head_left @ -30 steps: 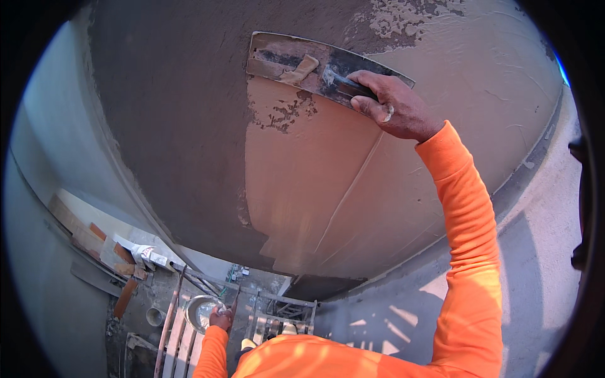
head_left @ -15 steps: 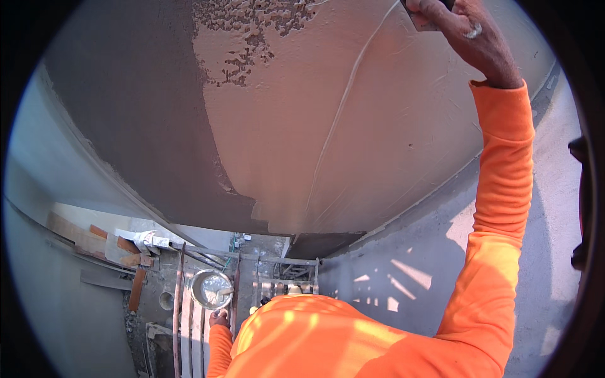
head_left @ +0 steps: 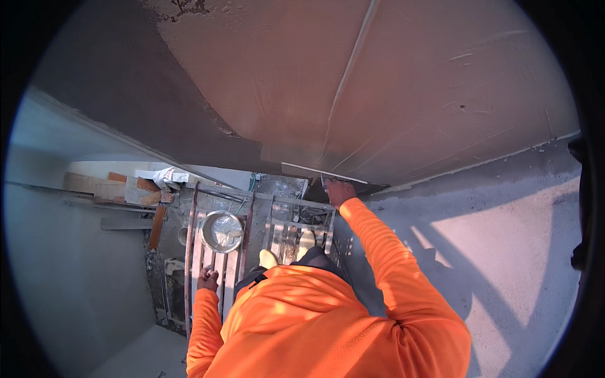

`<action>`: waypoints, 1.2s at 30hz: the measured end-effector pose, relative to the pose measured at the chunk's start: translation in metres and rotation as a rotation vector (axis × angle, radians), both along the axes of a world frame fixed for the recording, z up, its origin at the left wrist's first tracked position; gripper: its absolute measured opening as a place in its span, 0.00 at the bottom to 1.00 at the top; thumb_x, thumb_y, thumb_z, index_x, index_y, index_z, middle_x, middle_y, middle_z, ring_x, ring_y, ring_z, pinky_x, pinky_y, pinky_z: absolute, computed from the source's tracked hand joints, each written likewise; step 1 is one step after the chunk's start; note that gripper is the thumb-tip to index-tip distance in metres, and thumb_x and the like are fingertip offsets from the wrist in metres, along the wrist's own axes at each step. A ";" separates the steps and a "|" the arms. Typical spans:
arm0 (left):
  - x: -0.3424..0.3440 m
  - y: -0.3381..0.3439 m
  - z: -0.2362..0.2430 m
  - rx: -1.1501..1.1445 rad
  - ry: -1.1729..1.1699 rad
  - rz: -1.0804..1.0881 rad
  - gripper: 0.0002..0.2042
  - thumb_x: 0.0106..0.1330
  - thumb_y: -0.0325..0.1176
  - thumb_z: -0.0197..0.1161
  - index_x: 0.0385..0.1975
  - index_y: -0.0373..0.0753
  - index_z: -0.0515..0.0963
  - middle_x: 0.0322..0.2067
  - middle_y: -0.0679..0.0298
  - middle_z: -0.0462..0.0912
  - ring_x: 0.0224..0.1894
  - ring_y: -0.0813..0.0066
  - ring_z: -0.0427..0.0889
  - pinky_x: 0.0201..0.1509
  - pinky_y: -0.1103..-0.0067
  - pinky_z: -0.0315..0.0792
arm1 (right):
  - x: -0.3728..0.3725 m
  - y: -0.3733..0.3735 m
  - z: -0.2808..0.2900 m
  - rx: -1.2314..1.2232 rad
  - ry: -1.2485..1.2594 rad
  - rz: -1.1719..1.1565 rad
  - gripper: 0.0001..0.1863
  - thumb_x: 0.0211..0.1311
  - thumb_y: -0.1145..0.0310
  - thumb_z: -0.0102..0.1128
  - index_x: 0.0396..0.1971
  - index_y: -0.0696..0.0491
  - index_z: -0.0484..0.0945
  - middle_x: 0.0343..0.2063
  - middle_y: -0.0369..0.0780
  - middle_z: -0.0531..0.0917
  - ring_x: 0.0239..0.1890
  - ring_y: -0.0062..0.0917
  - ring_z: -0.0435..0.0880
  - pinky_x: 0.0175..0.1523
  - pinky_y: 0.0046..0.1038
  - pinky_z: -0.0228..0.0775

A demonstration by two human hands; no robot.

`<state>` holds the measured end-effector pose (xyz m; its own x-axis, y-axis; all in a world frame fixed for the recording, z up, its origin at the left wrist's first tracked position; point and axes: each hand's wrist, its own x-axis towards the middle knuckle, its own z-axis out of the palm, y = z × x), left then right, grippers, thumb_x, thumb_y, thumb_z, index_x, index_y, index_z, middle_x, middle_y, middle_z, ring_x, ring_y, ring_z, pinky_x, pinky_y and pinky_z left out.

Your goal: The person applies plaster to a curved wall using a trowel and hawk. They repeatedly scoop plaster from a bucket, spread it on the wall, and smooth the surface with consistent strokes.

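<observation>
My right hand [head_left: 339,191] is closed on a plastering trowel [head_left: 304,169], whose long blade appears edge-on against the bottom of the wall. Smooth, pale wet plaster [head_left: 416,94] covers much of the wall, with a raised ridge running down it. To the left lies a darker grey area [head_left: 132,88]. My left hand [head_left: 207,278] hangs over the planks just below a round metal pan [head_left: 204,242], its fingers loosely bent and apart with nothing visible in them. Inside the pan are pale wet mix and a light-coloured tool-like piece that I cannot make out clearly.
The pan stands on a plank scaffold [head_left: 230,277] with metal rails. My feet, in pale footwear [head_left: 306,240], are on slats to its right. Boards and brick-coloured pieces [head_left: 148,184] lie at the left. A grey wall [head_left: 491,246] with sunlit patches rises at the right.
My right hand has come down with the trowel from high on the wall to its bottom edge. The view has shifted, and my left hand is now farther from the pan.
</observation>
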<state>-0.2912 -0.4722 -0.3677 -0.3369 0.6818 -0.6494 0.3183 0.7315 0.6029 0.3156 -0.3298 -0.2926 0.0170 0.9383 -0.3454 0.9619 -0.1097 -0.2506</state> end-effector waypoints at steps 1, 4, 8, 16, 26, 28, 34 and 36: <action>0.000 -0.008 0.013 0.043 0.009 -0.011 0.21 0.68 0.34 0.70 0.61 0.42 0.77 0.32 0.69 0.75 0.25 0.82 0.72 0.23 0.79 0.71 | 0.004 0.007 -0.020 0.007 -0.008 0.006 0.13 0.70 0.68 0.56 0.51 0.53 0.78 0.47 0.50 0.86 0.48 0.49 0.88 0.51 0.49 0.80; 0.006 -0.035 0.038 0.036 -0.001 0.078 0.20 0.68 0.31 0.70 0.59 0.43 0.79 0.27 0.73 0.72 0.22 0.84 0.70 0.21 0.81 0.68 | 0.013 0.026 -0.058 -0.033 -0.060 -0.029 0.16 0.70 0.71 0.51 0.55 0.51 0.78 0.49 0.48 0.86 0.50 0.45 0.88 0.53 0.48 0.81; 0.007 -0.084 0.032 -0.014 -0.026 0.165 0.20 0.67 0.29 0.70 0.58 0.40 0.78 0.27 0.72 0.75 0.23 0.84 0.71 0.21 0.81 0.68 | 0.028 0.041 -0.066 0.091 -0.113 0.006 0.15 0.71 0.68 0.53 0.55 0.47 0.77 0.48 0.48 0.85 0.47 0.47 0.88 0.51 0.50 0.79; -0.008 -0.108 -0.042 -0.080 0.007 0.070 0.19 0.66 0.26 0.69 0.58 0.40 0.78 0.27 0.67 0.80 0.24 0.78 0.75 0.26 0.76 0.69 | 0.054 0.034 0.035 0.090 -0.117 0.052 0.15 0.71 0.64 0.59 0.55 0.50 0.77 0.48 0.47 0.84 0.49 0.46 0.86 0.51 0.49 0.78; 0.030 0.007 -0.080 0.150 -0.035 -0.101 0.18 0.65 0.34 0.73 0.53 0.39 0.82 0.29 0.62 0.82 0.30 0.72 0.78 0.36 0.71 0.74 | 0.059 0.010 0.249 0.349 -0.181 0.103 0.13 0.71 0.61 0.59 0.49 0.50 0.77 0.42 0.45 0.84 0.45 0.44 0.86 0.48 0.47 0.79; 0.037 0.023 -0.085 0.148 0.040 -0.153 0.19 0.64 0.34 0.75 0.53 0.39 0.83 0.32 0.62 0.83 0.36 0.70 0.79 0.46 0.71 0.75 | 0.055 0.007 0.288 0.418 -0.190 0.104 0.13 0.71 0.61 0.60 0.48 0.51 0.77 0.41 0.45 0.84 0.45 0.44 0.86 0.47 0.46 0.78; 0.042 0.053 -0.091 0.031 -0.089 -0.121 0.20 0.64 0.30 0.72 0.56 0.40 0.82 0.41 0.55 0.87 0.45 0.66 0.84 0.52 0.71 0.76 | 0.047 0.003 0.398 0.618 -0.201 0.168 0.12 0.70 0.61 0.62 0.42 0.54 0.76 0.38 0.46 0.84 0.42 0.46 0.85 0.45 0.46 0.77; 0.043 0.060 -0.091 0.066 -0.007 -0.192 0.20 0.63 0.30 0.72 0.56 0.40 0.81 0.42 0.52 0.88 0.47 0.65 0.85 0.52 0.71 0.76 | 0.044 0.004 0.438 0.665 -0.199 0.189 0.12 0.70 0.61 0.61 0.40 0.55 0.74 0.37 0.47 0.82 0.42 0.48 0.83 0.44 0.47 0.75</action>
